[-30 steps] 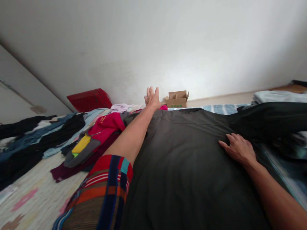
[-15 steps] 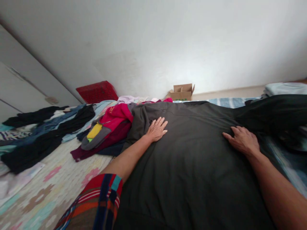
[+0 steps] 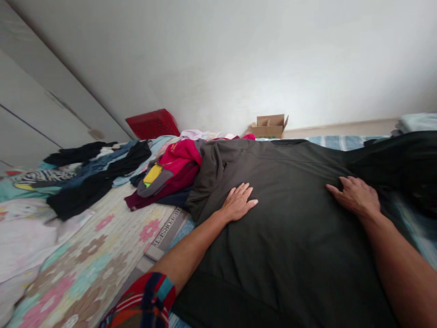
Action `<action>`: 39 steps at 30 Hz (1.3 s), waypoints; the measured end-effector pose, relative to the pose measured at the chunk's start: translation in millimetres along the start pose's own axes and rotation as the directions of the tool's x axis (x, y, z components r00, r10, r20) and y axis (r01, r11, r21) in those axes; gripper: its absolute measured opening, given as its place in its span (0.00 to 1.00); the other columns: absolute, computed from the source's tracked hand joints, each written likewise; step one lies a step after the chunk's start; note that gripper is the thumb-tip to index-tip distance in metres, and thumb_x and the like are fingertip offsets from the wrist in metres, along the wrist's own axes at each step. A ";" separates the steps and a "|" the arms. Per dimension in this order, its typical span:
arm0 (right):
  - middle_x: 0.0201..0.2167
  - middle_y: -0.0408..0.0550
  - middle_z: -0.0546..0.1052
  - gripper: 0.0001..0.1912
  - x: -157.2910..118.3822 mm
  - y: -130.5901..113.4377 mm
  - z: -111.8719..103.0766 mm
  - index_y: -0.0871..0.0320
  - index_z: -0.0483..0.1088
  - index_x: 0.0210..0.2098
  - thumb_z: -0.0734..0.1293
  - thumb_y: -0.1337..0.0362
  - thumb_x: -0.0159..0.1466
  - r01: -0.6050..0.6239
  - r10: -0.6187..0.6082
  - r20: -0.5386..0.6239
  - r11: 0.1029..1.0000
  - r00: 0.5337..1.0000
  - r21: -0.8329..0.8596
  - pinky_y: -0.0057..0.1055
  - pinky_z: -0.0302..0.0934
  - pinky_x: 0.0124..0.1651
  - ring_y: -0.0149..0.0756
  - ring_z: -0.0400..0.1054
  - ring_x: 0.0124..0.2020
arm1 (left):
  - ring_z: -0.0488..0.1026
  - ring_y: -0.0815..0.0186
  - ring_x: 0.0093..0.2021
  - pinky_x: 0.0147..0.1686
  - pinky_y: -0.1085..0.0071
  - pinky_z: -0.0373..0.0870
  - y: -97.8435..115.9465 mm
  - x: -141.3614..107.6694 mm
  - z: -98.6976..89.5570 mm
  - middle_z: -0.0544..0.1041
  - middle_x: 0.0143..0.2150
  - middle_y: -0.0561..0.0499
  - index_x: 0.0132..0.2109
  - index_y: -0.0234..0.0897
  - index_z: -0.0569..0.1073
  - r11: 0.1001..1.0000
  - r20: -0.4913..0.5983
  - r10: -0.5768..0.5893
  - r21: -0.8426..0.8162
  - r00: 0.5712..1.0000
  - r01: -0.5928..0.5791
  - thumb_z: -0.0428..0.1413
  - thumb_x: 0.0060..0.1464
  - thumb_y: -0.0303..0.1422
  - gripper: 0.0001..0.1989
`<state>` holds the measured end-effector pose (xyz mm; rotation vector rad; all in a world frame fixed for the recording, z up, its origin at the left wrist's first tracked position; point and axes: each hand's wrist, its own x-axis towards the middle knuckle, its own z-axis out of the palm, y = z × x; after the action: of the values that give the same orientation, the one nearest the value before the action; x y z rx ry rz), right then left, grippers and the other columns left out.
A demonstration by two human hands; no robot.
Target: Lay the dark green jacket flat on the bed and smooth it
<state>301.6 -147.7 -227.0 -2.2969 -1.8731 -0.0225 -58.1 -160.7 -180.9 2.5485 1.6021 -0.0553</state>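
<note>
A dark grey garment point(image 3: 287, 237) lies spread across the near centre and right of a bed-like surface, its collar towards the far wall point(image 3: 218, 64) and one sleeve stretched out to the right. The person's left hand point(image 3: 238, 202) rests palm down on its left part, fingers straight and slightly parted, gripping nothing. The right hand point(image 3: 357, 196) rests on its right part, below the outstretched sleeve, fingers loosely spread and a little bent, also grasping nothing. Set apart like this, the two palms probably steady the cloth and press it flat.

At the left, a crimson and grey garment point(image 3: 184, 152) lies against the dark sleeve, on a floral cover point(image 3: 90, 248). Farther left, black trousers point(image 3: 102, 177) lie among loose clothes. A red box point(image 3: 152, 124) and a cardboard box point(image 3: 271, 126) sit at the far side, perhaps there to leave room for the spread cloth.
</note>
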 end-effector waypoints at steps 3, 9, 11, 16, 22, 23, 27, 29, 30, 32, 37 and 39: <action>0.48 0.60 0.68 0.30 0.4 1.6 3.3 0.63 0.65 0.49 0.51 0.46 0.62 0.001 -0.001 -0.009 1.000 1.000 0.017 0.46 0.55 0.48 0.53 0.60 0.50 | 0.41 0.60 0.66 0.61 0.56 0.43 8.8 -12.3 -6.2 0.50 0.66 0.43 0.62 0.34 0.56 0.999 -0.018 -0.038 -0.006 0.999 0.038 0.37 0.60 0.48 0.30; 0.49 0.60 0.68 0.30 3.1 3.4 10.3 0.63 0.65 0.49 0.53 0.46 0.61 0.012 -0.010 -0.030 0.998 1.000 0.054 0.46 0.54 0.49 0.53 0.60 0.51 | 0.40 0.59 0.66 0.62 0.55 0.41 11.9 -63.4 -3.2 0.49 0.67 0.45 0.62 0.39 0.57 0.974 -0.081 -0.224 0.019 0.971 0.226 0.38 0.58 0.50 0.30; 0.49 0.60 0.68 0.30 2.6 2.6 10.6 0.63 0.65 0.49 0.52 0.46 0.62 0.010 -0.007 -0.038 0.998 0.999 0.056 0.47 0.54 0.50 0.53 0.60 0.51 | 0.40 0.58 0.66 0.61 0.54 0.41 5.4 -76.2 2.2 0.47 0.67 0.45 0.63 0.39 0.55 0.968 -0.061 -0.249 0.025 0.967 0.251 0.38 0.58 0.50 0.31; 0.49 0.58 0.68 0.30 0.0 -0.7 10.8 0.62 0.65 0.50 0.51 0.46 0.62 0.005 -0.002 -0.051 0.999 0.999 0.054 0.46 0.54 0.51 0.52 0.59 0.52 | 0.40 0.57 0.66 0.61 0.52 0.41 -2.6 -83.7 5.2 0.47 0.67 0.46 0.63 0.42 0.54 0.971 -0.060 -0.236 0.017 0.970 0.238 0.39 0.58 0.51 0.31; 0.52 0.57 0.66 0.32 1.0 -1.9 15.6 0.63 0.64 0.53 0.51 0.46 0.62 -0.007 0.009 -0.065 0.999 0.998 0.045 0.45 0.53 0.52 0.50 0.59 0.53 | 0.41 0.59 0.66 0.61 0.55 0.42 -4.1 -83.6 1.3 0.47 0.67 0.44 0.64 0.37 0.52 0.960 -0.045 -0.281 -0.021 0.959 0.280 0.37 0.59 0.50 0.32; 0.52 0.58 0.67 0.32 1.3 -1.9 15.7 0.63 0.64 0.53 0.51 0.46 0.62 -0.003 0.006 -0.065 0.999 0.998 0.046 0.45 0.53 0.52 0.51 0.59 0.53 | 0.41 0.59 0.66 0.61 0.56 0.42 -4.7 -83.5 1.8 0.48 0.67 0.44 0.64 0.37 0.52 0.958 -0.052 -0.286 -0.012 0.957 0.286 0.37 0.59 0.49 0.32; 0.49 0.58 0.68 0.31 1.2 -2.1 14.0 0.63 0.65 0.51 0.51 0.47 0.62 0.015 -0.012 -0.057 0.999 0.998 0.051 0.45 0.55 0.50 0.51 0.60 0.51 | 0.42 0.57 0.66 0.61 0.55 0.43 -7.9 -81.9 2.3 0.49 0.66 0.45 0.63 0.38 0.54 0.960 -0.088 -0.279 0.004 0.956 0.280 0.40 0.58 0.49 0.31; 0.48 0.58 0.69 0.30 0.7 -1.8 12.9 0.63 0.65 0.50 0.51 0.47 0.62 0.020 -0.017 -0.055 0.999 0.998 0.047 0.45 0.55 0.49 0.51 0.61 0.50 | 0.44 0.59 0.66 0.61 0.55 0.44 -10.9 -82.4 0.4 0.51 0.66 0.45 0.63 0.38 0.55 0.967 -0.090 -0.255 -0.038 0.963 0.253 0.39 0.58 0.48 0.30; 0.48 0.58 0.69 0.30 0.5 -1.5 12.5 0.63 0.65 0.50 0.51 0.47 0.62 0.019 -0.016 -0.059 0.999 0.998 0.044 0.45 0.55 0.49 0.51 0.61 0.50 | 0.45 0.60 0.65 0.61 0.57 0.45 -12.8 -83.7 -0.8 0.53 0.65 0.45 0.62 0.38 0.55 0.968 -0.099 -0.246 -0.071 0.964 0.240 0.39 0.59 0.47 0.28; 0.49 0.58 0.68 0.30 0.2 -0.6 11.8 0.62 0.65 0.50 0.52 0.46 0.62 0.011 -0.008 -0.069 0.999 0.998 0.040 0.45 0.55 0.50 0.51 0.60 0.51 | 0.49 0.63 0.64 0.61 0.61 0.48 -17.0 -89.7 -2.9 0.57 0.64 0.45 0.61 0.37 0.57 0.965 -0.148 -0.243 -0.133 0.959 0.224 0.39 0.60 0.43 0.26; 0.51 0.59 0.68 0.29 0.3 1.3 8.0 0.62 0.66 0.49 0.53 0.47 0.62 -0.005 0.006 -0.033 0.999 0.999 0.038 0.44 0.54 0.50 0.51 0.59 0.52 | 0.50 0.62 0.64 0.61 0.62 0.50 -21.1 -122.6 -2.4 0.60 0.62 0.44 0.58 0.34 0.62 0.977 -0.267 -0.205 -0.115 0.942 0.180 0.44 0.56 0.37 0.24; 0.51 0.60 0.67 0.29 -0.1 1.5 5.6 0.63 0.65 0.50 0.52 0.47 0.62 -0.006 0.007 -0.012 1.000 1.000 0.027 0.43 0.53 0.49 0.51 0.59 0.52 | 0.49 0.61 0.64 0.62 0.62 0.50 -19.4 -138.6 -0.2 0.60 0.62 0.44 0.58 0.35 0.63 0.972 -0.287 -0.232 -0.106 0.929 0.210 0.46 0.54 0.38 0.24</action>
<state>302.5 -147.3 -232.8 -2.2797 -1.8486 -0.0106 -135.9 -276.3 -168.5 2.3976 1.9530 0.3776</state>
